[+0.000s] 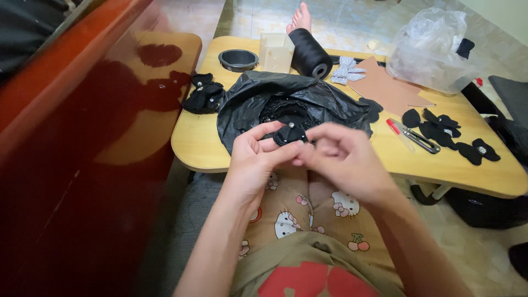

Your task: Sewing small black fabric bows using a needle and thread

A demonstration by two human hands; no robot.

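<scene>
The left hand (pixel 254 159) pinches a small black fabric bow (pixel 290 133) with a pale bead at its centre, thumb and fingers closed on it. The right hand (pixel 344 159) meets it, fingertips (pixel 306 155) pressed together at the bow's lower edge; whether they hold a needle cannot be told. The bow sits just above the near edge of the wooden table (pixel 198 140), in front of a black plastic bag (pixel 250 99). Finished black bows (pixel 440 129) lie to the right, beside snips (pixel 419 138).

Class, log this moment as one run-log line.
left hand: holds black bow | right hand: pinches beside bow | behind: black bag
</scene>
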